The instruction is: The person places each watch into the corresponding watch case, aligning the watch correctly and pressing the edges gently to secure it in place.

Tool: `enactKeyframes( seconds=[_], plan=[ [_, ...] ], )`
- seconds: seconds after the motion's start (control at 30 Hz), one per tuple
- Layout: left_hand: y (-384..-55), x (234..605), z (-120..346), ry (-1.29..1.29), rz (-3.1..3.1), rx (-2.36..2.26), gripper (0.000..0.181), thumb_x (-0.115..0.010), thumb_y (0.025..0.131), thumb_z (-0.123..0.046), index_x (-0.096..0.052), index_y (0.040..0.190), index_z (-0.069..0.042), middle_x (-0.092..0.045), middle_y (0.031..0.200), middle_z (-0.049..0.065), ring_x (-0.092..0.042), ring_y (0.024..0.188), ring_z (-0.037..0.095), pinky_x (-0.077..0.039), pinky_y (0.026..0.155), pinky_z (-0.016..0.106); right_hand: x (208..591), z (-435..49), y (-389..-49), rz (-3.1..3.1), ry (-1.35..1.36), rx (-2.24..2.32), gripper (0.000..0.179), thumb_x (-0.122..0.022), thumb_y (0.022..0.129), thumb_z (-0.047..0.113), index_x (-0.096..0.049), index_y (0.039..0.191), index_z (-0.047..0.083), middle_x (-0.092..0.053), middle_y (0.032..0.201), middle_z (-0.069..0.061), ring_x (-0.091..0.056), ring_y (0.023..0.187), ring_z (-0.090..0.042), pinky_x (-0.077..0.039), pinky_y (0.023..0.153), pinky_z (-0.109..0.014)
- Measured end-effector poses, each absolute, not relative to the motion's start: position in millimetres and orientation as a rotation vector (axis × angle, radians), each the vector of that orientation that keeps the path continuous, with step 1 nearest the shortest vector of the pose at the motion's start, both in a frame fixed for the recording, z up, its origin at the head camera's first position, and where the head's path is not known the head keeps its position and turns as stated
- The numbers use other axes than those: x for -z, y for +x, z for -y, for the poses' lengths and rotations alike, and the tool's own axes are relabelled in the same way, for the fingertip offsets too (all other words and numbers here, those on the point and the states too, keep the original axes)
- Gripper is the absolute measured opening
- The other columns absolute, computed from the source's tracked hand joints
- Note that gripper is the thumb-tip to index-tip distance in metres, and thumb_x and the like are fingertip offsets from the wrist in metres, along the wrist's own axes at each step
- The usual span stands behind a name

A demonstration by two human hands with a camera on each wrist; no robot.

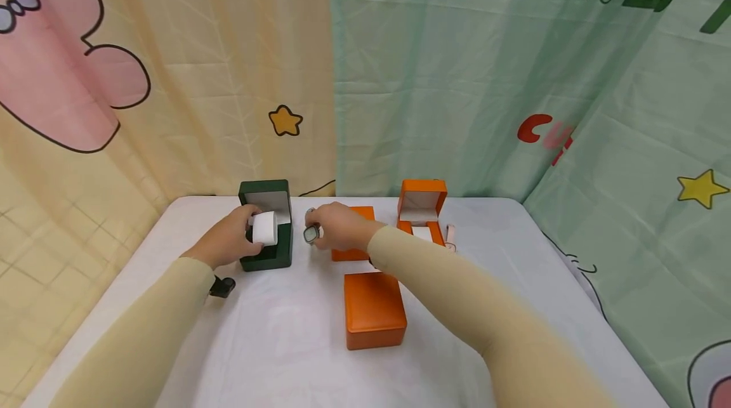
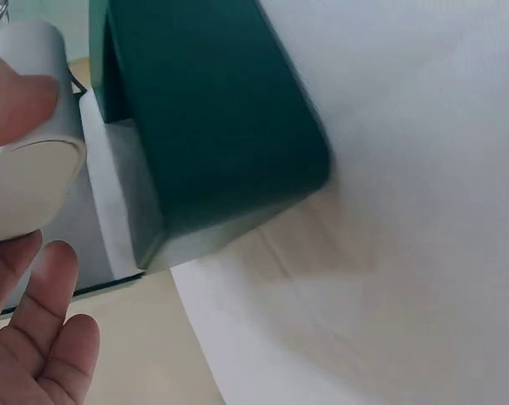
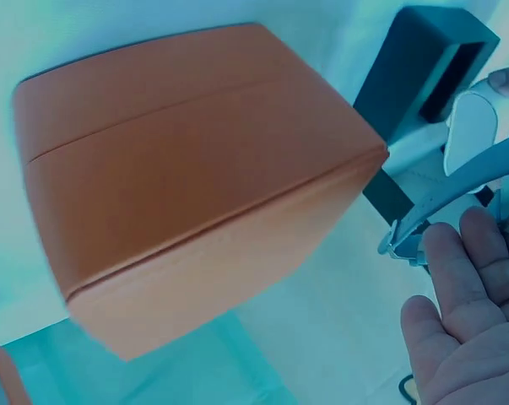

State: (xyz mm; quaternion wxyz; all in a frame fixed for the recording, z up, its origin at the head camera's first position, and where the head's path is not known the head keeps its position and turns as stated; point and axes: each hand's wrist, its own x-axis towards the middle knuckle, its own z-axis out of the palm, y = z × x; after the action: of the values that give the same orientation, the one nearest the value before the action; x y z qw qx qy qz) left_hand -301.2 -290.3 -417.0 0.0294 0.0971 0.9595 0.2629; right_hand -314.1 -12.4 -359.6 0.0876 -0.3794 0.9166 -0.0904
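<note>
My left hand (image 1: 231,236) grips a white watch cushion (image 1: 265,229), thumb on one side and fingers on the other. The cushion is over the base of an open green box (image 1: 268,262), whose lid stands up behind it. In the left wrist view the cushion's flat round end (image 2: 30,190) faces the camera, beside the green lid (image 2: 212,110). To the right of that box my right hand (image 1: 345,227) holds a wristwatch (image 1: 311,234) above the table. Its grey band (image 3: 461,186) curves past the fingers in the right wrist view.
A closed orange box (image 1: 350,256) lies under my right hand, and another (image 1: 375,309) sits nearer me. An open orange box (image 1: 422,195) with a white cushion (image 1: 422,233) inside stands at the back right. Beside it is a pale pink strap (image 1: 450,233). Curtains hang behind the white table (image 1: 274,344).
</note>
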Motion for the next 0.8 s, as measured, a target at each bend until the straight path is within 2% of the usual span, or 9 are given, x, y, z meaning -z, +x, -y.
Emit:
enactKeyframes(
  seconds=[0.3, 0.4, 0.6, 0.8],
  plan=[
    [-288.3, 397.0, 269.0, 0.321, -2.972, -0.87, 0.08, -0.079, 0.091, -0.021, -0.034, 0.153, 0.001, -0.045, 0.149, 0.023, -0.056, 0.128, 0.041, -0.055, 0.103, 0.056, 349.5, -14.8, -311.4, -2.781, -1.085, 0.461, 0.034, -0.075, 0.098, 0.02, -0.07, 0.131, 0.013, -0.071, 0.127, 0.0, -0.064, 0.113, -0.019, -0.054, 0.104, -0.03],
    [-283.1, 391.3, 257.8, 0.382, -2.983, -0.918, 0.079, -0.078, 0.091, -0.018, -0.034, 0.153, 0.001, -0.041, 0.153, 0.024, -0.058, 0.13, 0.042, -0.056, 0.103, 0.055, 345.3, -22.9, -310.1, -2.785, -1.064, 0.521, 0.037, -0.074, 0.098, 0.02, -0.069, 0.134, 0.013, -0.071, 0.129, -0.001, -0.064, 0.115, -0.02, -0.054, 0.107, -0.034],
    [-276.9, 386.5, 235.1, 0.492, -2.995, -0.997, 0.078, -0.077, 0.091, -0.012, -0.033, 0.153, 0.004, -0.04, 0.152, 0.026, -0.066, 0.119, 0.042, -0.06, 0.097, 0.053, 342.7, -36.8, -306.0, -2.782, -1.06, 0.638, 0.037, -0.075, 0.097, 0.019, -0.07, 0.133, 0.012, -0.071, 0.13, -0.003, -0.064, 0.122, -0.023, -0.053, 0.109, -0.037],
    [-272.9, 383.1, 217.2, 0.563, -3.003, -1.047, 0.079, -0.079, 0.09, -0.012, -0.034, 0.152, 0.004, -0.042, 0.15, 0.026, -0.068, 0.112, 0.038, -0.062, 0.094, 0.051, 342.4, -47.5, -299.7, -2.781, -1.117, 0.742, 0.033, -0.076, 0.096, 0.017, -0.071, 0.128, 0.01, -0.072, 0.123, -0.004, -0.066, 0.12, -0.029, -0.055, 0.105, -0.037]
  ],
)
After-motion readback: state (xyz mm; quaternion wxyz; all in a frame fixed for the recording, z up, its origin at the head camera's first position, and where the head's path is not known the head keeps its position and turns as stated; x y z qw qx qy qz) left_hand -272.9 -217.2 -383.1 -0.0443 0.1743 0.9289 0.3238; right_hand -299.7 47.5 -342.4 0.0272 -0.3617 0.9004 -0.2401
